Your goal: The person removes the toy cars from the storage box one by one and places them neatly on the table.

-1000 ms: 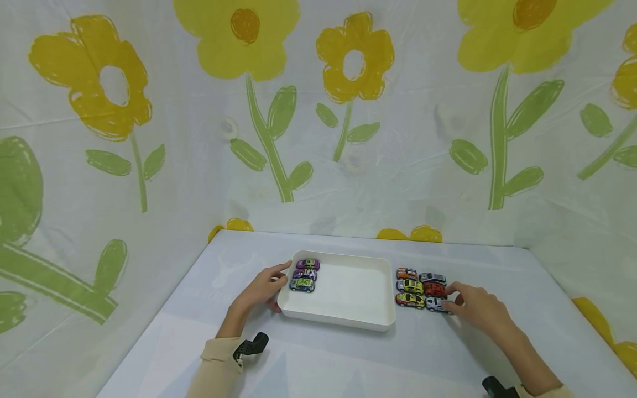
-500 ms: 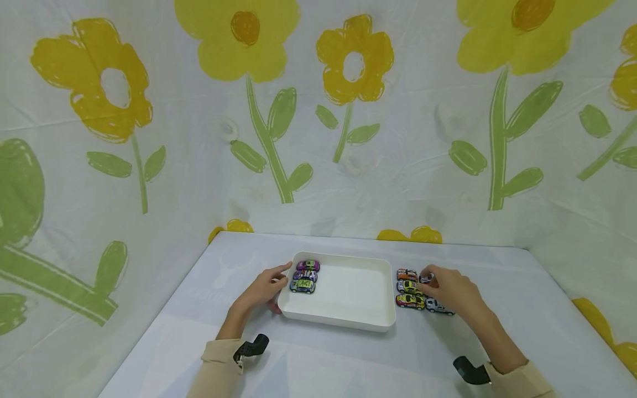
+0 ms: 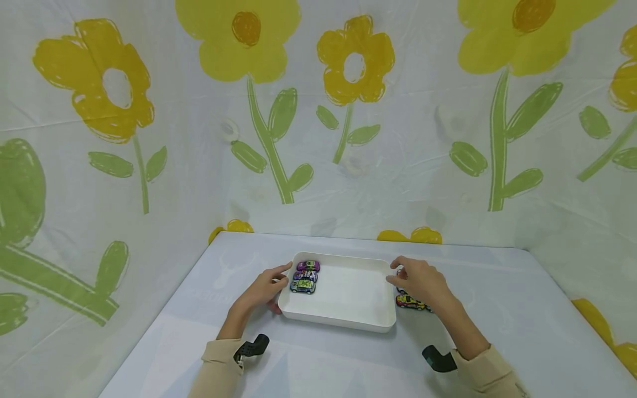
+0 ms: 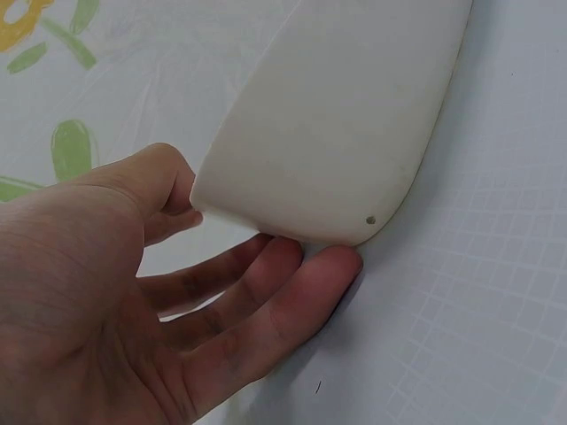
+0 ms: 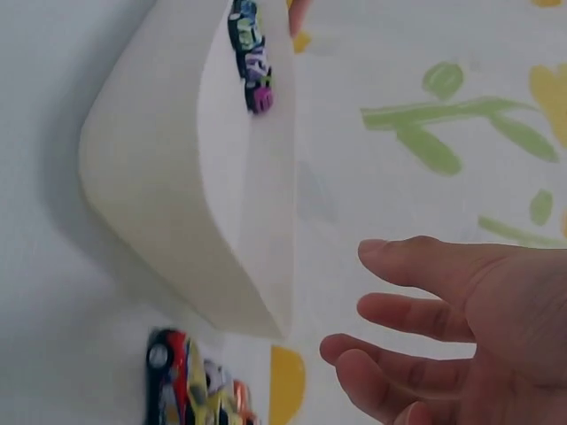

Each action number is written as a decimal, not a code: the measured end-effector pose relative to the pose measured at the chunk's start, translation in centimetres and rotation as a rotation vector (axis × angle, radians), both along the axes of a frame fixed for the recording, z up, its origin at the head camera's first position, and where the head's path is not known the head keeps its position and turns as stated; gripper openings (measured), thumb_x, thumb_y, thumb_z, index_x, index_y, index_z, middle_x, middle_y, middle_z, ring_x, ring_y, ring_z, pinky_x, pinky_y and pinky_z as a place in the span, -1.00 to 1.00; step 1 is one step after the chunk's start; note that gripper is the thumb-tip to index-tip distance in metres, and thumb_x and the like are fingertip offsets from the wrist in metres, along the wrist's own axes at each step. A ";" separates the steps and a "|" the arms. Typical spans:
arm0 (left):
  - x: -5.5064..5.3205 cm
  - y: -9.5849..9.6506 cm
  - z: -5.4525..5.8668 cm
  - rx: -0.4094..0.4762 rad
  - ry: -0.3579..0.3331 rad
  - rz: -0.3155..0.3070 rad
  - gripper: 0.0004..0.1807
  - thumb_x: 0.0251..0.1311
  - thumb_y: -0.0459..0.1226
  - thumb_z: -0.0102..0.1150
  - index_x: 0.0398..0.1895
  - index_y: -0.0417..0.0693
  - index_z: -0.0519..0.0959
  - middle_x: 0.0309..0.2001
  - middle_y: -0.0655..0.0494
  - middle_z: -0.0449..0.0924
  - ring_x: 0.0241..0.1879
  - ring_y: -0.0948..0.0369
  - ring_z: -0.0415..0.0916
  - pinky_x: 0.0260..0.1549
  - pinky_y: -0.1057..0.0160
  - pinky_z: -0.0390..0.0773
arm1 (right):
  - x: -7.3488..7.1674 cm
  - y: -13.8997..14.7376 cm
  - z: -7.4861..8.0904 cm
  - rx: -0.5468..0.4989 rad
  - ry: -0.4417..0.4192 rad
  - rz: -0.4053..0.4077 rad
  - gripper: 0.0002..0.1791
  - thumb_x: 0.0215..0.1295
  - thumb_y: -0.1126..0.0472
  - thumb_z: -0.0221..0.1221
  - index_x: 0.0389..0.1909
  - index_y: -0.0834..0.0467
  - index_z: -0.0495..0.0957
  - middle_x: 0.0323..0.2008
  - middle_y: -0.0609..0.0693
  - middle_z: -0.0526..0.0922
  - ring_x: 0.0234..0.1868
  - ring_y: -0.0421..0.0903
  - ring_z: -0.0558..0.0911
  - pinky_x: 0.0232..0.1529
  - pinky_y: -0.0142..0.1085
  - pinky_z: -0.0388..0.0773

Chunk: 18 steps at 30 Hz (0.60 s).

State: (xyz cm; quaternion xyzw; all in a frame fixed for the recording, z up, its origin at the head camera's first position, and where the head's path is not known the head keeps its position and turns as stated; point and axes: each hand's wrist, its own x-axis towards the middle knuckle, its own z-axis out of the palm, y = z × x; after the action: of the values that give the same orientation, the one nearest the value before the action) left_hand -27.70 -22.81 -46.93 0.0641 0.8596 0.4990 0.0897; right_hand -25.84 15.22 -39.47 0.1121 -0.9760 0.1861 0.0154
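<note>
A white rectangular tray (image 3: 355, 293) stands on the table. Along its left end inside lie a purple toy car (image 3: 308, 266), a purple-and-white one (image 3: 305, 275) and a green-and-blue one (image 3: 302, 286). My left hand (image 3: 260, 289) grips the left end of the tray, fingertips against the outer wall (image 4: 328, 133) in the left wrist view. At the tray's right rim is my right hand (image 3: 424, 283), thumb and fingers apart with nothing between them, as the right wrist view shows. Beneath it, partly hidden, a yellow-and-red toy car (image 3: 410, 302) lies among other cars.
The grouped toy cars (image 5: 199, 381) sit just off the tray's right end in the right wrist view. A white flowered cloth (image 3: 423, 143) rises behind the table (image 3: 318, 354). Dark wrist devices (image 3: 439, 359) stick out near both sleeves.
My right hand has moved left from the right side of the toy car group, across the cars, to the tray's right rim. My left hand and the tray have stayed put.
</note>
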 end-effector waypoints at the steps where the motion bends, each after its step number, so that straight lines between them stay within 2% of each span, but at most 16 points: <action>1: 0.0 0.0 0.0 0.002 0.000 0.000 -0.40 0.37 -0.27 0.00 0.49 0.08 0.25 0.15 -0.26 0.50 -0.18 0.06 0.61 -0.66 0.07 0.72 | -0.1 -0.4 0.1 0.004 -0.004 0.001 -0.59 0.23 0.00 0.30 0.03 0.12 0.59 -0.33 0.01 0.69 -0.45 -0.12 0.55 -0.52 -0.31 0.56; 9: 0.0 0.1 0.0 0.005 -0.005 0.000 -0.40 0.37 -0.28 0.00 0.48 0.07 0.25 0.15 -0.27 0.50 -0.13 0.04 0.60 -0.65 0.07 0.72 | -0.8 -4.3 0.9 0.014 -0.025 0.019 -0.58 0.23 -0.06 0.29 0.05 0.04 0.58 -0.23 0.04 0.71 -0.33 -0.04 0.59 -0.42 -0.21 0.61; 18: 0.1 -0.1 0.0 0.011 -0.007 -0.010 -0.38 0.35 -0.28 0.00 0.49 0.06 0.24 0.15 -0.27 0.50 -0.16 0.04 0.60 -0.66 0.06 0.72 | -1.2 -8.1 -0.3 0.012 -0.034 0.032 -0.52 0.20 -0.06 0.32 0.09 0.04 0.57 -0.26 0.01 0.70 -0.38 -0.09 0.57 -0.41 -0.27 0.57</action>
State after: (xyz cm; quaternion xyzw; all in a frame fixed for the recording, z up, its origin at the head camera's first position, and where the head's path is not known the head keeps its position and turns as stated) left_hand -27.62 -22.88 -46.92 0.0670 0.8561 0.5036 0.0950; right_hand -27.01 7.09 -39.78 0.1247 -0.9753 0.1824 -0.0046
